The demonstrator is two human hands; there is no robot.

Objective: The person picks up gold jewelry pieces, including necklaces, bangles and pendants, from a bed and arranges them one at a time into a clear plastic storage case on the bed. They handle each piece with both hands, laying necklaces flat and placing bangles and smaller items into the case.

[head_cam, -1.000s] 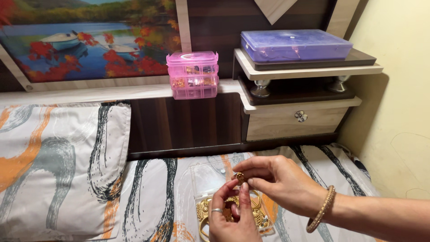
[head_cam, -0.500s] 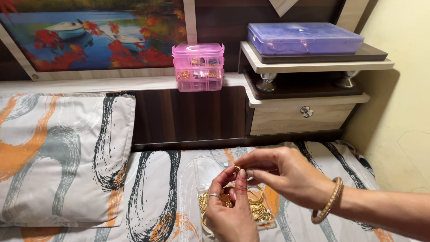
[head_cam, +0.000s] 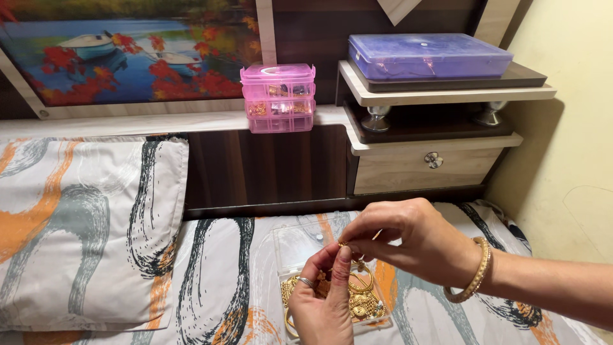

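Step in hand: handling one small gold piece (head_cam: 343,243), pinched between both hands just above the clear box (head_cam: 300,239) of gold jewellery (head_cam: 357,300) on the bedsheet (head_cam: 211,287).
Left hand (head_cam: 322,300): fingers drawn together, tips pressed on the piece from below; ring on one finger.
Right hand (head_cam: 408,239): thumb and forefinger nipping the same piece from above; gold bangle (head_cam: 472,271) at the wrist.
Next move, as judged: a fine fingertip grip, held over the box against a drop.
Hidden: shape of the piece, mostly covered by fingertips; box's near edge behind the left hand.
Hard to make out: contents of the pink stacked box (head_cam: 278,97) and the purple case (head_cam: 429,56).
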